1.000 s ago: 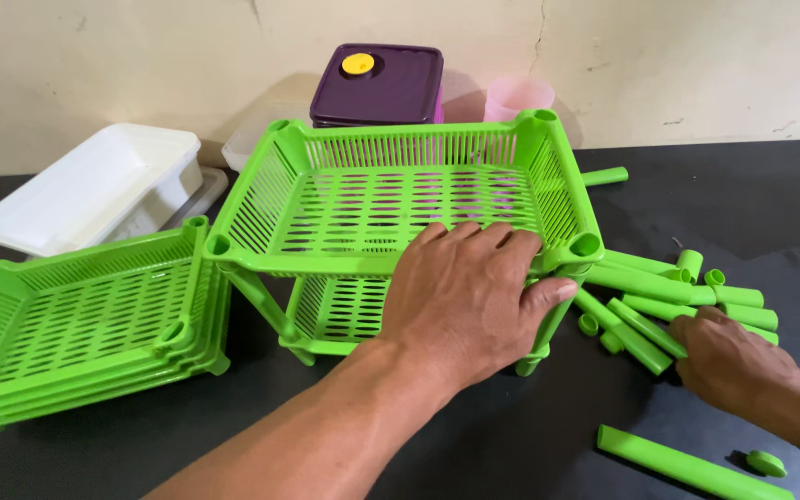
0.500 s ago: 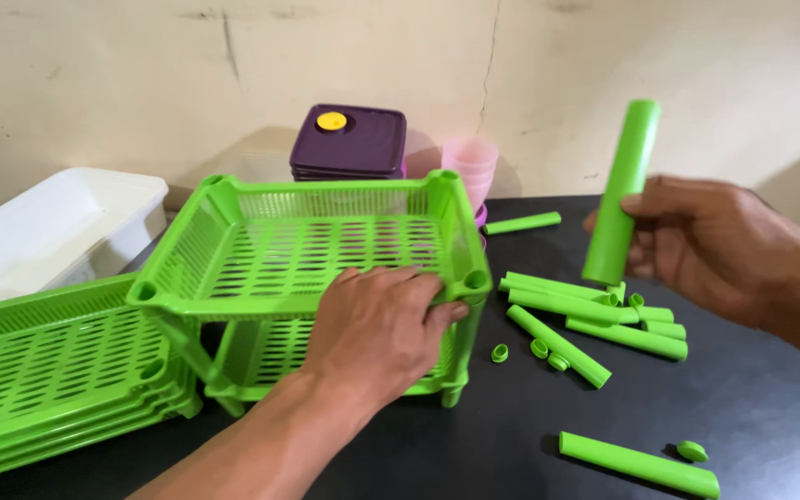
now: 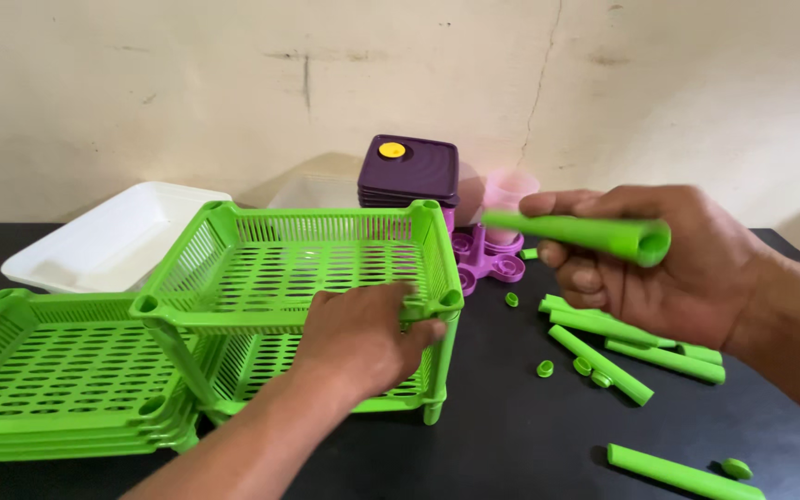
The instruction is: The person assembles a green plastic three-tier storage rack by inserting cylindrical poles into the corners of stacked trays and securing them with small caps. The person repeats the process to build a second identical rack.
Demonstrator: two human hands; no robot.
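A green two-tier plastic basket rack (image 3: pixel 298 250) stands on the black table (image 3: pixel 511 435). My left hand (image 3: pixel 363 338) grips the near right rim of its upper basket, close to the corner socket (image 3: pixel 451 299). My right hand (image 3: pixel 650 264) holds a green plastic tube (image 3: pixel 576 231) up above the table, lying nearly level with its open end toward me. Several more green tubes (image 3: pixel 604 347) and small green caps (image 3: pixel 544 368) lie on the table under my right hand.
A stack of loose green baskets (image 3: pixel 57 370) sits at the left. A white tray (image 3: pixel 108 236), a purple lidded box (image 3: pixel 409 171), a pink cup (image 3: pixel 509 190) and purple wheeled pieces (image 3: pixel 488 259) stand at the back. Another tube (image 3: pixel 682 474) lies at the near right.
My right hand picked a tube off the pile, raised it upright, then tipped it nearly level. My left hand slid from on top of the upper basket to its right rim.
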